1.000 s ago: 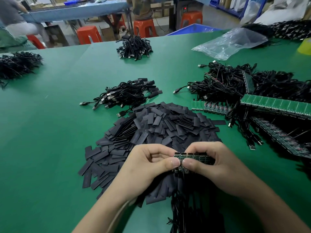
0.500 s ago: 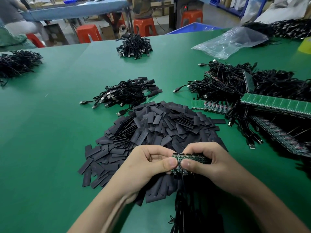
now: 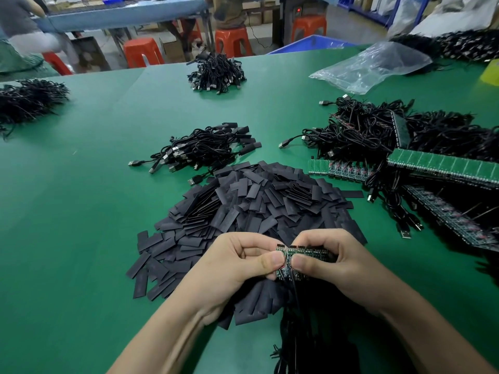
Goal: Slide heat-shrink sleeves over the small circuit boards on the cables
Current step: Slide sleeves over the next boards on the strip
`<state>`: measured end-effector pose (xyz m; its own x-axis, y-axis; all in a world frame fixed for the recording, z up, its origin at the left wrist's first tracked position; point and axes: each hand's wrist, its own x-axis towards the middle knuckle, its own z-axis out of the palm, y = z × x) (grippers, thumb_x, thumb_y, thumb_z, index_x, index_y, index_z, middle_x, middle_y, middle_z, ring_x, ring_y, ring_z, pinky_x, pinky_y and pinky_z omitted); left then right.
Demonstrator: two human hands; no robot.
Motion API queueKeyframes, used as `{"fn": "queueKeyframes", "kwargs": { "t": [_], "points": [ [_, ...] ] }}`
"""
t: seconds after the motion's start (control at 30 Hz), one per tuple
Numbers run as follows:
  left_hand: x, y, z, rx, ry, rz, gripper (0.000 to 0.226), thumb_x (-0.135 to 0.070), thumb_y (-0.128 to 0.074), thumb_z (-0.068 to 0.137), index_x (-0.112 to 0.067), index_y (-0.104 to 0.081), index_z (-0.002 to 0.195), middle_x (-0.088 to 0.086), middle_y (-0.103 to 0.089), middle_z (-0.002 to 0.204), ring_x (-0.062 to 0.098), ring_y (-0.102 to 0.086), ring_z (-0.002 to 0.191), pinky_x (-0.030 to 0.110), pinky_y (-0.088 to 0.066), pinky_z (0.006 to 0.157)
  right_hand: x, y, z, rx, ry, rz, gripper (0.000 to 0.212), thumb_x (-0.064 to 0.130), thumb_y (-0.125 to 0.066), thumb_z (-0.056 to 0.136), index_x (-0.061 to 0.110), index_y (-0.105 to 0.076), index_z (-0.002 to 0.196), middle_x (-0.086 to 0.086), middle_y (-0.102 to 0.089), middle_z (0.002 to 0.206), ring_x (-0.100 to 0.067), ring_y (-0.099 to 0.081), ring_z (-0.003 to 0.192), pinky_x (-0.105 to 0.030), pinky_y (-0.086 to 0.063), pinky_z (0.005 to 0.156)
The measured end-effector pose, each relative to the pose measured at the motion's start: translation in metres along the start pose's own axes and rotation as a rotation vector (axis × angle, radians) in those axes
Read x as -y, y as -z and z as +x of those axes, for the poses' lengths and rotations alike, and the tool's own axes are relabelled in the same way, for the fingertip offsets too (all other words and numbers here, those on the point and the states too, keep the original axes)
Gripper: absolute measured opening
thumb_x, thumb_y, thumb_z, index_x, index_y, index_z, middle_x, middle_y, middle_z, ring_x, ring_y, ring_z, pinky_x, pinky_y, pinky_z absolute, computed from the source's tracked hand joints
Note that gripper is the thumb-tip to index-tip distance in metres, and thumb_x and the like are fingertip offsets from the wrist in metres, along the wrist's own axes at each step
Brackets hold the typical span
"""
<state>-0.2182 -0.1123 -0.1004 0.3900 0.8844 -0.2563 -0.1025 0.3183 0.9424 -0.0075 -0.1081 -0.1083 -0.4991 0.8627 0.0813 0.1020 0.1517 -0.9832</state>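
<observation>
**Board strip pinched in both hands, sleeves right under you**

Far to your left a cable bundle [image 3: 29,101] lies on the green bench [image 3: 81,211], well apart from the work. Nearer the middle sits a small heap of USB cables [image 3: 199,152], which look already sleeved at one end.

Just this side of it is the big pile of flat black heat-shrink sleeves [image 3: 256,201]. It spreads beyond and beneath your hands, its loose left edge closer to your left hand [image 3: 237,268] than to your right.

Your left hand pinches the end board of a strip of small circuit boards [image 3: 302,252] between thumb and forefinger. Your right hand [image 3: 340,265] grips the rest of the strip, thumbs almost touching. The strip's long axis runs left to right between your hands, and its cables [image 3: 299,336] hang down toward you.

This looks like separating one board. After that, a sleeve is only a short reach forward for whichever hand comes free.

To the right lie tangled cables [image 3: 359,130] and green board panels [image 3: 442,164]. Behind them the clear plastic bag [image 3: 372,66] shows nothing inside that I can make out, and the blue bin [image 3: 310,43] hides its contents.
</observation>
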Motion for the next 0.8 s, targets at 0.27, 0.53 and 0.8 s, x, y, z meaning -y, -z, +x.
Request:
{"fn": "queueKeyframes", "kwargs": {
  "t": [0.27, 0.53, 0.8],
  "points": [
    [-0.006, 0.003, -0.004, 0.064, -0.032, -0.070, 0.026, -0.027, -0.091, 0.067, -0.013, -0.081, 0.087, 0.005, -0.073, 0.075, 0.008, -0.064, 0.062, 0.017, -0.052, 0.062, -0.003, 0.006, -0.002, -0.022, -0.031, -0.048, 0.017, 0.037, -0.070, 0.090, 0.026, -0.069, 0.077, 0.010, -0.064, 0.072, -0.004, -0.059, 0.068, -0.016, -0.045, 0.066],
    [-0.016, 0.004, -0.011, 0.180, -0.230, -0.129, 0.026, -0.035, -0.094, 0.064, -0.019, -0.079, 0.077, -0.001, -0.071, 0.070, 0.006, -0.062, 0.056, 0.016, -0.051, 0.058, -0.009, 0.007, -0.004, -0.146, 0.072, -0.481, 0.020, 0.040, -0.076, 0.083, 0.037, -0.070, 0.102, 0.011, -0.066, 0.085, -0.015, -0.066, 0.084, -0.029, -0.052, 0.075],
    [-0.039, 0.005, -0.023, 0.237, -0.375, -0.168, 0.020, -0.034, -0.092, 0.068, -0.022, -0.078, 0.078, -0.007, -0.069, 0.069, 0.006, -0.063, 0.057, 0.019, -0.056, 0.056, -0.004, 0.010, -0.005, -0.099, 0.081, -0.494, 0.016, 0.020, -0.079, 0.086, 0.032, -0.071, 0.094, 0.016, -0.066, 0.092, -0.011, -0.065, 0.092, -0.013, -0.044, 0.078]
  ]
}}
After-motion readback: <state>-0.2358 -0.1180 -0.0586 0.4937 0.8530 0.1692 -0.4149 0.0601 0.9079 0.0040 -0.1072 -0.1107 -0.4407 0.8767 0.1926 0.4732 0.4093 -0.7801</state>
